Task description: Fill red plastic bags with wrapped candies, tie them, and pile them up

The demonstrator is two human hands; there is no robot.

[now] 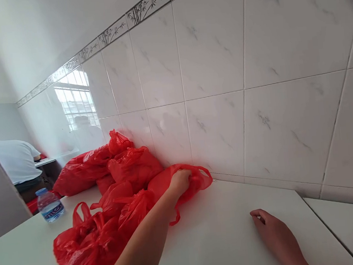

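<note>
My left hand [181, 182] reaches across the white table to a red plastic bag [163, 184] beside the tiled wall. Its fingers are bent at the bag's mouth and partly hidden in the thin film; one handle loop spreads to the right and another hangs below. My right hand [275, 232] hovers low over the table on the right, fingers curled in toward the thumb with nothing visible in them. Under and left of my left forearm lie more red bags [90, 245], knotted and bulging. What they contain cannot be made out.
Farther back, more filled red bags [133, 168] are heaped against the wall. A water bottle with a blue cap [50, 206] stands at the table's left edge. A person in a white shirt [15, 160] sits beyond. A seam [326, 226] divides the tabletop at right.
</note>
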